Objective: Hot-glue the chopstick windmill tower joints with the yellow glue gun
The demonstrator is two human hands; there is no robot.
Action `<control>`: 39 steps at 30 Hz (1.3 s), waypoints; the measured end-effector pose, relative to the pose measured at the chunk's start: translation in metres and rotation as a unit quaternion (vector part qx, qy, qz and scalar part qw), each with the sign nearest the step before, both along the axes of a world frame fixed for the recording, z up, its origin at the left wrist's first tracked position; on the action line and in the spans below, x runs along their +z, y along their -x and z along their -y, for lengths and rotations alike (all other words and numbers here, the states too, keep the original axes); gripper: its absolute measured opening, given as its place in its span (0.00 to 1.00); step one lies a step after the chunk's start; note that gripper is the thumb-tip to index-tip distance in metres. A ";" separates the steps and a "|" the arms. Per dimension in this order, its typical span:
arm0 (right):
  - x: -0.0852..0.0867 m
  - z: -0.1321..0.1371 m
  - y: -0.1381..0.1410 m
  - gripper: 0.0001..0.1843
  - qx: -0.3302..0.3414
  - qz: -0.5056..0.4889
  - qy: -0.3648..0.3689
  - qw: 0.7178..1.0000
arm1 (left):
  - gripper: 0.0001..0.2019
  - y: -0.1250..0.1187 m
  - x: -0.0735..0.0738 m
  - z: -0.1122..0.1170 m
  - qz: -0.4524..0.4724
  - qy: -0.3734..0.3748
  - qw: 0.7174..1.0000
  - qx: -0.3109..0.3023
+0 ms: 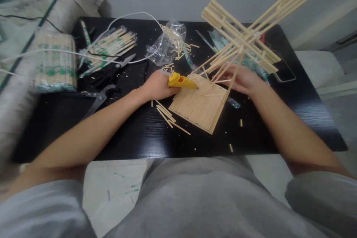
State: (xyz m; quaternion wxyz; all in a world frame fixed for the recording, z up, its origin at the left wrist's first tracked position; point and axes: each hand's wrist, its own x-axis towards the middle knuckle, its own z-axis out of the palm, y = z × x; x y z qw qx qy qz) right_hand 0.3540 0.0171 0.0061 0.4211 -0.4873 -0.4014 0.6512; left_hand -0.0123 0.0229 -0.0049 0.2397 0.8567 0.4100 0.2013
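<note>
My left hand is wrapped round a yellow hot glue gun, whose nozzle points right, over a flat panel of thin wooden sticks. A windmill-like frame of sticks, with crossed blades, rises from the panel's far right side on slanting legs. My right hand is behind those legs, its fingers closed round the base of the model and partly hidden by the sticks. Several short loose sticks lie by the panel's left corner.
Scissors and pliers-like cutters lie left on the black table. Packed chopsticks, an opened bundle and a clear plastic bag with stick offcuts stand behind. A white cable loops across the back.
</note>
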 end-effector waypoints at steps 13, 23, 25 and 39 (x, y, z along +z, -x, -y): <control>0.003 0.004 0.003 0.12 -0.007 -0.016 -0.005 1.000 | 0.06 -0.001 -0.002 -0.001 -0.009 -0.009 1.000 0.003; 0.002 0.000 0.003 0.08 0.014 0.015 -0.012 1.000 | 0.06 0.002 -0.002 0.000 -0.007 -0.013 1.000 -0.003; 0.000 -0.001 0.003 0.08 0.020 0.013 -0.020 0.999 | 0.06 0.003 -0.002 -0.001 -0.010 -0.010 1.000 -0.007; -0.003 -0.005 0.004 0.10 0.073 -0.049 -0.023 0.996 | 0.08 0.007 0.009 0.001 -0.018 -0.004 0.999 -0.030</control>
